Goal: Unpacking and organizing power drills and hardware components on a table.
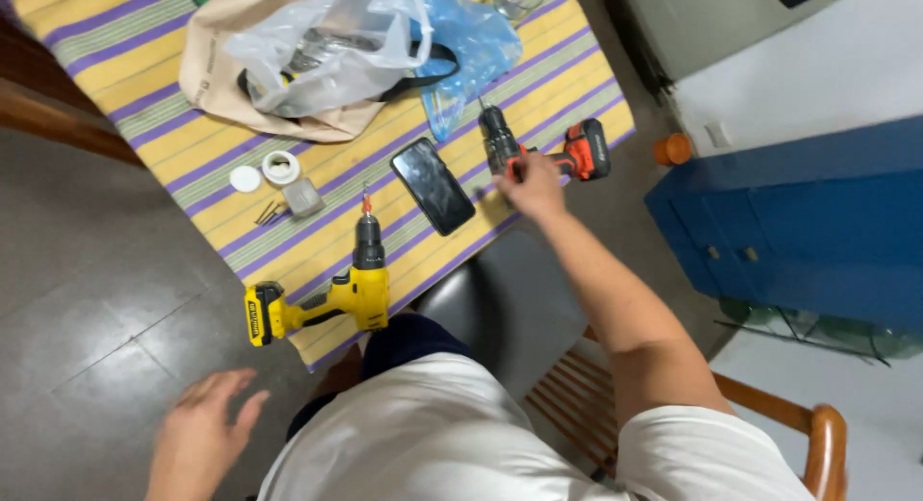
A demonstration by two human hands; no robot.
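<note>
R hand [532,186] on red drill [548,153] nr table edge [452,261].

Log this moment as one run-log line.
right hand on red-black drill | left hand free, off table | yellow drill, phone lying on striped cloth

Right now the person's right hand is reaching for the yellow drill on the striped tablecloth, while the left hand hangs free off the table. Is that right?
Not quite. In the head view the right hand is on the red-and-black drill, not the yellow drill. The left hand does hang free off the table.
</note>
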